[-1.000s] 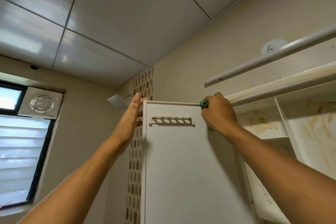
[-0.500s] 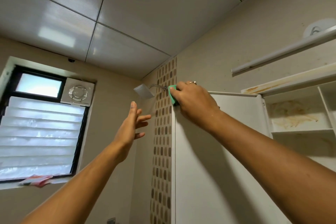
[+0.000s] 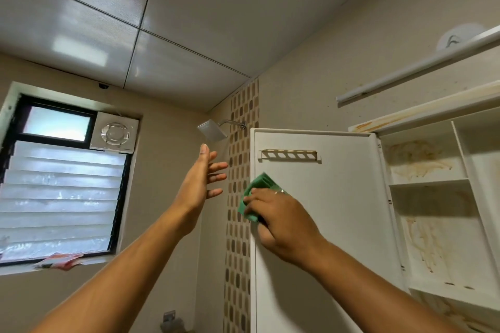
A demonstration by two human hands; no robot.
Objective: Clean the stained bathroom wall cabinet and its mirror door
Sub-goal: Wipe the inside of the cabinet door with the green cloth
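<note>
The white cabinet door (image 3: 332, 211) stands swung open, its plain back side facing me, with a small slotted metal rack (image 3: 289, 154) near its top. My right hand (image 3: 281, 220) grips a green sponge (image 3: 254, 196) against the door's left edge, below the rack. My left hand (image 3: 201, 180) hovers in the air left of the door with fingers spread, touching nothing. The open cabinet (image 3: 430, 197) at right shows white shelves with brown stains on the back panel and top edge.
A square shower head (image 3: 212, 130) juts from a strip of brown mosaic tiles (image 3: 238, 224) just left of the door. A louvred window (image 3: 61, 197) and a vent fan (image 3: 115, 132) are on the left wall. A tube light (image 3: 416, 67) is mounted above the cabinet.
My right hand slid the sponge along the door's top edge to the left corner, then down the left edge. My left hand let go of the door's edge and now hangs free.
</note>
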